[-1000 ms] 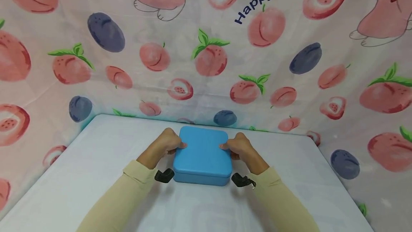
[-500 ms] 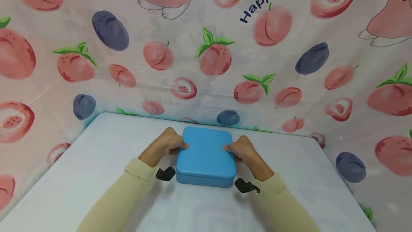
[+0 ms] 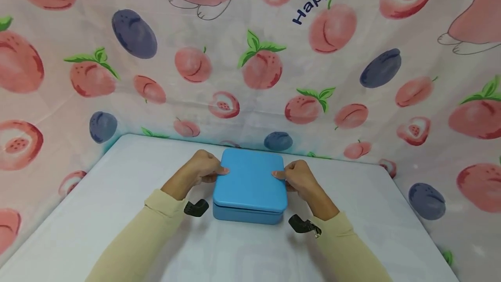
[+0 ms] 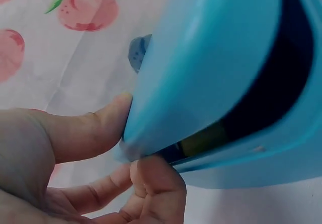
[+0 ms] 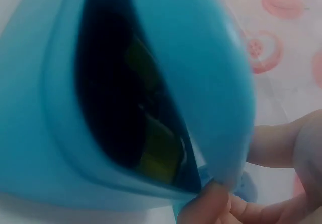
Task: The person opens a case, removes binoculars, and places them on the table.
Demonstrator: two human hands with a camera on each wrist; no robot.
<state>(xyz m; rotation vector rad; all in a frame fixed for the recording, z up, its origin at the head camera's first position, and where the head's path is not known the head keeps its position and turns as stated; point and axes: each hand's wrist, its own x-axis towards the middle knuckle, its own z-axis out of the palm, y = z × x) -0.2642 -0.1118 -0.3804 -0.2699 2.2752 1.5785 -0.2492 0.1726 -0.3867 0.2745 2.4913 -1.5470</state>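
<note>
- Head view: a person's left hand (image 3: 201, 165) and right hand (image 3: 300, 177) grip opposite sides of a light-blue, rounded-square lid (image 3: 250, 180), hard plastic or painted metal, thumbs on top, fingers tucked at the edge
- Below it, a matching light-blue, straight-walled box (image 3: 246, 215) sits toward the far side of a white-covered table (image 3: 98, 221), the lid parted from its near rim
- Yellow-green patches (image 5: 161, 151), too dim to name, show inside
- Judging by looks, the lid is light, stiff and slightly slippery, best held by both side edges
- Behind hangs a pale fabric backdrop (image 3: 235, 17) printed with peaches
</note>
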